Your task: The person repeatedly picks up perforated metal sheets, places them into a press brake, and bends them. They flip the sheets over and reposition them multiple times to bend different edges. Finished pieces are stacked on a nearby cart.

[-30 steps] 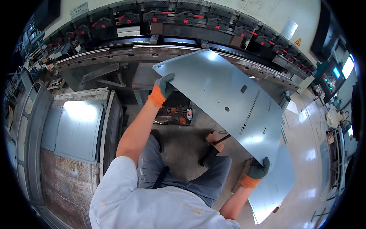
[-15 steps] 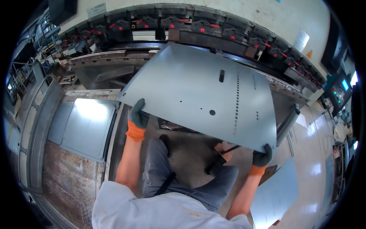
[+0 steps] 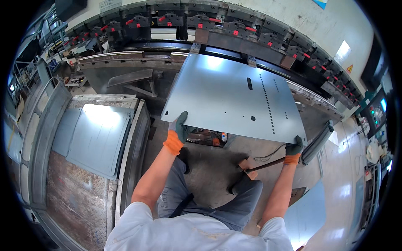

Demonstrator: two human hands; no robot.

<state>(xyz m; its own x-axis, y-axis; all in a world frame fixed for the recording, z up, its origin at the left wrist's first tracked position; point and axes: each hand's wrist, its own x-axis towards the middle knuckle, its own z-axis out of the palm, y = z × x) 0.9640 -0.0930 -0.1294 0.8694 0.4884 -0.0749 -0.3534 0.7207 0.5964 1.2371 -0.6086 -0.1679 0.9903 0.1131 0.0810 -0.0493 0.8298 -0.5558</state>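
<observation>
Head view — held perforated sheet (image 3: 228, 94) — flat panels (image 3: 97, 144) in metal-sided platform (image 3: 75, 192).

Workshop bkgd. At 12 o'c, a long dark machine w/ a row of clamps (image 3: 171, 19) & red levers (image 3: 215, 20). Off-white panel (image 3: 310, 25) approx. 2 o'c, w/ a yellow triangular sign (image 3: 350, 68) toward 3. Ctrl panel (image 3: 368, 113) at 3 o'c, screen & green lamps lit. Pale, smooth flr (image 3: 331, 161) approx. 4 o'c, w/ bright reflections. Worn tread-plate platform (image 3: 75, 201) at 8 o'c; cluttered metal racks (image 3: 47, 35) at 10.
</observation>
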